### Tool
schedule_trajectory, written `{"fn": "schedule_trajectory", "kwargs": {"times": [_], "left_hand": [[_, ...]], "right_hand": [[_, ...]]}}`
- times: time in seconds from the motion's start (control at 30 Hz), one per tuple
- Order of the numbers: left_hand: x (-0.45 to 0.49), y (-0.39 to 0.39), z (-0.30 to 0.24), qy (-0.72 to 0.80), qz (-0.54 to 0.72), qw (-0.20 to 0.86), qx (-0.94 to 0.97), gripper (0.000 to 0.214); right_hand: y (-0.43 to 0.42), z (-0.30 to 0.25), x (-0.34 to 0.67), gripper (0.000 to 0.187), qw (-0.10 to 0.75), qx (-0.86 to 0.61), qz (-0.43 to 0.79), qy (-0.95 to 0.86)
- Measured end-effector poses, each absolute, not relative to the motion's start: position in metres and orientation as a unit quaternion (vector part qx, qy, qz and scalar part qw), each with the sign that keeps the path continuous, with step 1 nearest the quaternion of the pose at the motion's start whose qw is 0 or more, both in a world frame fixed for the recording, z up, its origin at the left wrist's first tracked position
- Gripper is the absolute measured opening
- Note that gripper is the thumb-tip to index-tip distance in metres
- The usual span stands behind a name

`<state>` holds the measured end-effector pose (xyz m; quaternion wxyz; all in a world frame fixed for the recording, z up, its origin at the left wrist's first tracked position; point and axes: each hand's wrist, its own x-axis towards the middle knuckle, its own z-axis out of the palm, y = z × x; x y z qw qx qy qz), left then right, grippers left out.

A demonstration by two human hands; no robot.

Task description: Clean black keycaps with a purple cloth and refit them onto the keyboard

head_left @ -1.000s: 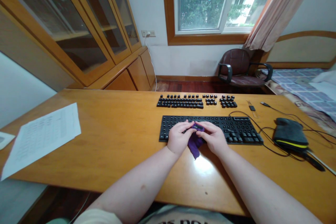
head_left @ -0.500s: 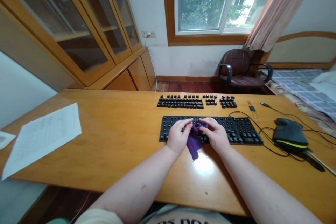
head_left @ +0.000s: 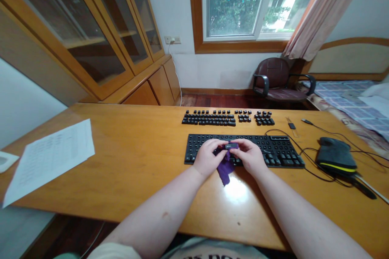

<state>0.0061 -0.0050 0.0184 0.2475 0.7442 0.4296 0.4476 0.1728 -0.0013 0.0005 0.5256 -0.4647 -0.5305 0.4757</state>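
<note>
Above the middle of a black keyboard [head_left: 199, 145], a wide black keycap [head_left: 232, 145] is held up between both hands. My left hand [head_left: 209, 156] pinches its left end with thumb and fingers. My right hand [head_left: 251, 156] has a pinch on the right end, with a purple cloth [head_left: 225, 174] bunched against the keycap. The cloth hangs down past the keyboard's front edge. Many of the keyboard's key positions have no caps, while its front right part still carries some. The fingers cover part of the keycap.
Rows of loose black keycaps [head_left: 209, 120] lie behind the keyboard. To the right are a wire keycap puller [head_left: 292, 125], a cable plug [head_left: 307, 121], a dark grey pouch-like item [head_left: 334, 153] with a yellow stripe, and tangled cables. Printed papers [head_left: 54, 156] lie at left.
The keycap has turned and now shows more of its face between the fingers. My left fingers have shifted slightly right onto its end; the cloth still hangs in the same place.
</note>
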Motion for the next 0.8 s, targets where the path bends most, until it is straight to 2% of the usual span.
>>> {"fn": "schedule_trajectory", "kwargs": {"times": [0.47,0.67,0.8], "left_hand": [[0.004,-0.006,0.026,0.456,0.456,0.232,0.728,0.017],[-0.047,-0.003,0.069,0.489,0.450,0.177,0.726,0.031],[-0.090,-0.002,0.077,0.494,0.394,0.162,0.759,0.019]], "right_hand": [[-0.003,0.007,0.177,0.025,0.504,-0.457,0.446,-0.581],[-0.001,0.005,0.181,0.023,0.518,-0.496,0.412,-0.562],[0.000,0.001,0.181,0.025,0.511,-0.501,0.409,-0.566]]}}
